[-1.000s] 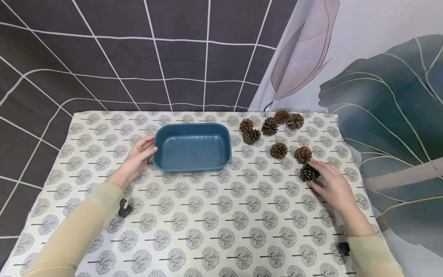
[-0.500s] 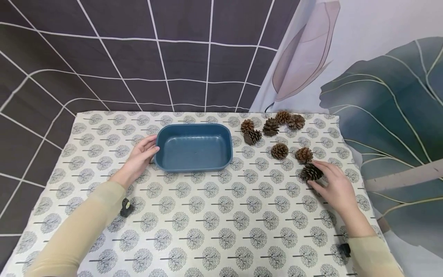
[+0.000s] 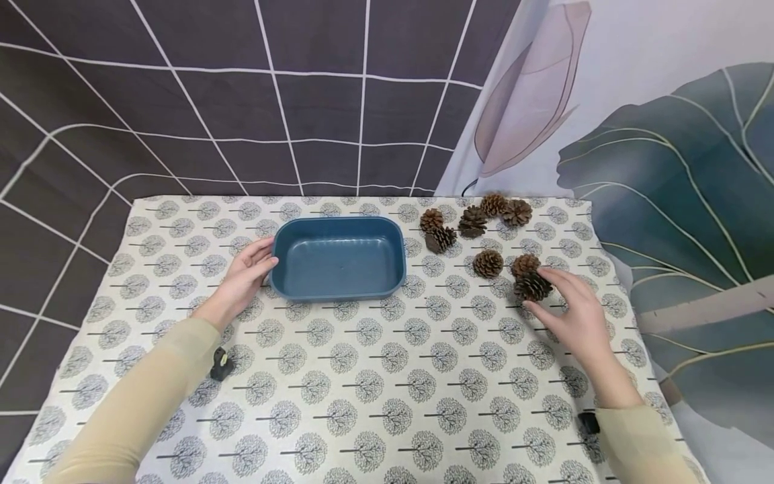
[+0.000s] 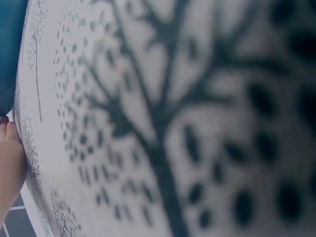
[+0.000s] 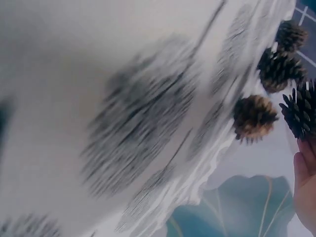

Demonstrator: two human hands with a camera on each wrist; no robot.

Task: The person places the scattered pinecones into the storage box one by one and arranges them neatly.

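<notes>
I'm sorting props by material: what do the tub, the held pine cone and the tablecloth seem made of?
Tub: probably moulded plastic, satin, from its rounded corners and soft highlights. Pine cone: apparently woody, matte, with overlapping scales; real or imitation is unclear. Tablecloth: likely printed fabric, matte, from its dull surface.

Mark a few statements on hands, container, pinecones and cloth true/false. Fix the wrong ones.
1. The right hand holds a dark pinecone. True.
2. The left hand is at the right end of the blue container. False: it is at the left end.
3. Seven other pinecones show in the head view. True.
4. The blue container stands to the right of every pinecone. False: it stands to their left.
5. The tablecloth is striped. False: it has a tree print.
</notes>
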